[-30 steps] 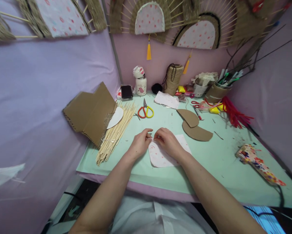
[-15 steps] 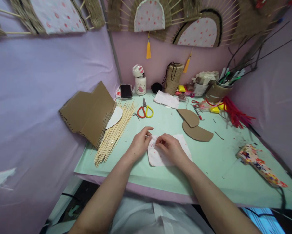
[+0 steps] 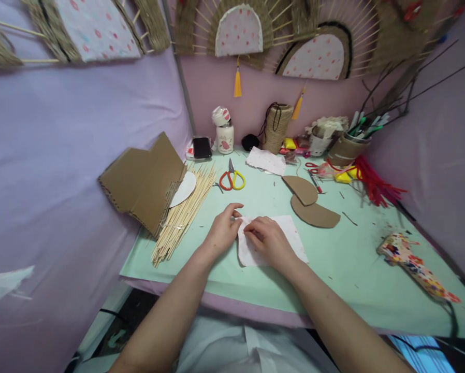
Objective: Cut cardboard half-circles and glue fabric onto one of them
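A white sheet with faint red spots [image 3: 292, 235], cloth or paper, lies on the table in front of me. At its upper left corner my left hand [image 3: 223, 229] pinches the edge with thumb and fingers, the index finger reaching out above. My right hand [image 3: 270, 239] rests over the sheet's left half, fingertips drawn together on it close to my left hand. The fingers of the right hand hide part of the sheet. Beyond the hands are scissors with red and yellow handles [image 3: 232, 178], and two brown cardboard pieces [image 3: 314, 213] lie to the right.
Thin wooden sticks [image 3: 184, 217] and folded cardboard [image 3: 143, 176] lie at left. A patterned glue gun [image 3: 415, 264] with a cord lies at right. Along the back stand a white bottle [image 3: 225, 137], a twine spool [image 3: 277, 127] and a pen holder [image 3: 349, 147].
My right hand has shifted slightly left across the sheet, closer to my left hand. The left hand stays at the corner. The whole view has moved a little.
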A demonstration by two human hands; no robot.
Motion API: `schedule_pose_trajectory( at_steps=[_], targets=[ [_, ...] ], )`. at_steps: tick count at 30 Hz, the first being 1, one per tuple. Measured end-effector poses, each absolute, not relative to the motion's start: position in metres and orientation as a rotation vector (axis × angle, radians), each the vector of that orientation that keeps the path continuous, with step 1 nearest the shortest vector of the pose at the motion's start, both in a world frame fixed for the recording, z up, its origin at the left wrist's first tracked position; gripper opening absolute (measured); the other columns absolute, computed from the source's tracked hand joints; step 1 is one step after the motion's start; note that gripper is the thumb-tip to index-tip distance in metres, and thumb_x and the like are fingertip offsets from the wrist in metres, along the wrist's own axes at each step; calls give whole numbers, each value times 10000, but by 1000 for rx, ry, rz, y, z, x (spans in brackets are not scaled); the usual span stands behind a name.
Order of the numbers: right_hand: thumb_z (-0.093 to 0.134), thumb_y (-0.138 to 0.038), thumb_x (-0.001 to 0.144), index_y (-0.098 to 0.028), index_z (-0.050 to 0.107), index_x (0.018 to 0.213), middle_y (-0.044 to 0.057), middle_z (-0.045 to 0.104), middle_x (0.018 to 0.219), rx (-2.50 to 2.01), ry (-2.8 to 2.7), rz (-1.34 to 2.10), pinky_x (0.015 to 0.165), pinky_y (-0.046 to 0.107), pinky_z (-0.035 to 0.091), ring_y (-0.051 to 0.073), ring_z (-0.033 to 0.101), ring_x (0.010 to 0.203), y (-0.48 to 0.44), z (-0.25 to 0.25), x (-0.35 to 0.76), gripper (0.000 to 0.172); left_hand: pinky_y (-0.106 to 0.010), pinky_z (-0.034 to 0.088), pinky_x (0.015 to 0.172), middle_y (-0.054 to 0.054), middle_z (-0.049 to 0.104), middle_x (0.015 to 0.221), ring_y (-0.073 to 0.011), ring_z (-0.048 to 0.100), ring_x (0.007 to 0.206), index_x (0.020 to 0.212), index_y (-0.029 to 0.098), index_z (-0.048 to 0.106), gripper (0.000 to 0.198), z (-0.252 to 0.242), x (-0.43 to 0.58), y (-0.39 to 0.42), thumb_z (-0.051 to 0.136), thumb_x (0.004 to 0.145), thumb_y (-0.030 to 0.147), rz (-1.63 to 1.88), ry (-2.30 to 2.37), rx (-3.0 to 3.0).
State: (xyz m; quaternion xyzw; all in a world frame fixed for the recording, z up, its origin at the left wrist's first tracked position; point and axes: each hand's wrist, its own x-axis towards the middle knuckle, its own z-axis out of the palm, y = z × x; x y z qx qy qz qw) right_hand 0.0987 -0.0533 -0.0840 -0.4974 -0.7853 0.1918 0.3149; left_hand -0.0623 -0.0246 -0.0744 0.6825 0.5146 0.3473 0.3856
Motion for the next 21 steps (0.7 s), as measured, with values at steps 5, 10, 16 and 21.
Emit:
schedule_pose_trajectory(
  at_steps=[5, 10, 16, 21],
  targets=[
    [492, -127, 853, -200, 537, 753, 33, 581, 782, -1349, -2079, 527, 697, 312, 405, 188, 517, 759, -57, -78, 95, 131, -231, 448, 678, -2, 609, 930, -98, 565, 659, 1186, 211, 529, 395, -74, -62, -24, 484, 803, 125, 884, 1330, 1755],
    [418, -157, 894, -206, 488, 790, 44, 564, 817, -1358, -2043, 608, 711, 323, 421, 198, 515, 794, -60, -77, 94, 134, -228, 454, 685, 2, 606, 935, -92, 571, 654, 1190, 212, 523, 397, -75, -62, -23, 479, 807, 120, 873, 1354, 1749],
    [368, -245, 947, -219, 453, 806, 40, 549, 822, -1412, -1953, 650, 725, 320, 438, 187, 521, 781, -98, -49, 130, 166, -233, 451, 664, 1, 616, 926, -90, 553, 617, 1177, 205, 528, 369, -74, -63, -23, 482, 818, 134, 873, 1374, 1782],
    [406, -383, 940, -249, 536, 818, 22, 605, 755, -1706, -1976, 911, 620, 256, 483, 167, 562, 665, -188, -41, 224, 223, -260, 469, 744, -12, 641, 921, -118, 585, 712, 1189, 198, 530, 396, -78, -62, -21, 477, 808, 104, 916, 1356, 1826]
  ],
)
